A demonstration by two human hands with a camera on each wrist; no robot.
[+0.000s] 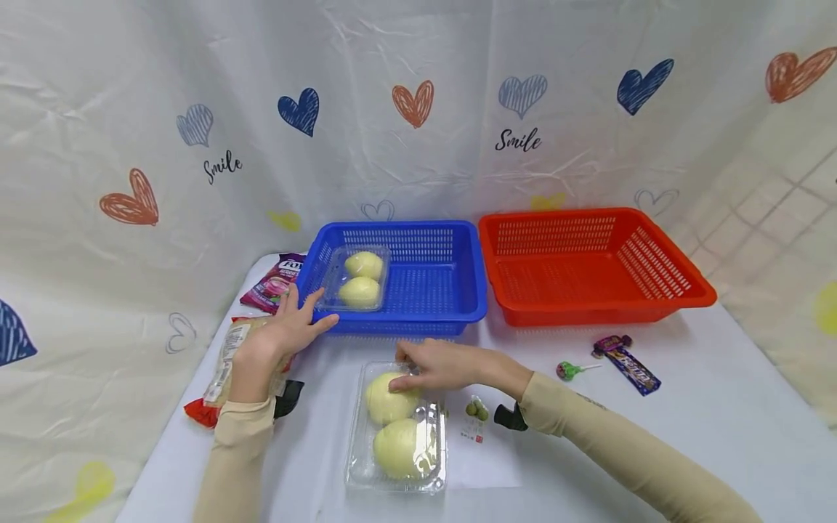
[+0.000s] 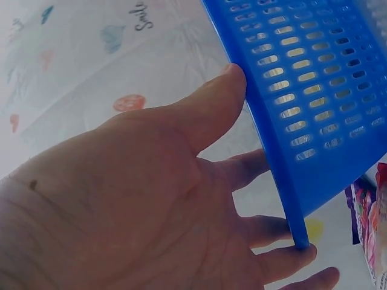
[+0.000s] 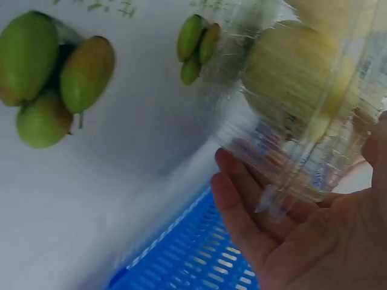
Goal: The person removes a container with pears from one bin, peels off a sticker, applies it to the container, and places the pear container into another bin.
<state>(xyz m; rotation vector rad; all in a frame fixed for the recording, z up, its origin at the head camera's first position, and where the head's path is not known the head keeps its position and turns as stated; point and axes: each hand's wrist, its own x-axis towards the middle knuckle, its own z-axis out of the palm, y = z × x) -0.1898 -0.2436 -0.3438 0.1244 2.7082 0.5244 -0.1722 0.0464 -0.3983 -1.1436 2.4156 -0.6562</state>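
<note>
My right hand (image 1: 438, 365) grips the far end of a clear plastic clamshell box (image 1: 358, 465), thumb on its lid. Two round, pale yellow fruits (image 1: 404, 449) sit inside it. In the right wrist view the fingers (image 3: 239, 211) reach around the end of the box. At the front left corner of a blue basket (image 1: 425, 317), my left hand (image 1: 277, 338) has its fingers spread. The left wrist view shows the thumb against the basket rim and some fingertips hidden behind it. Inside the basket, at its left, lies a second clear box (image 1: 335, 280) with two similar fruits.
A red basket (image 1: 569, 317) stands right of the blue one. Candy bars (image 1: 633, 369) and a green lollipop (image 1: 567, 371) lie before it. Purple (image 1: 269, 289) and beige packets (image 1: 225, 363) lie at the left. A sheet printed with green fruits (image 1: 490, 465) is beside the near box.
</note>
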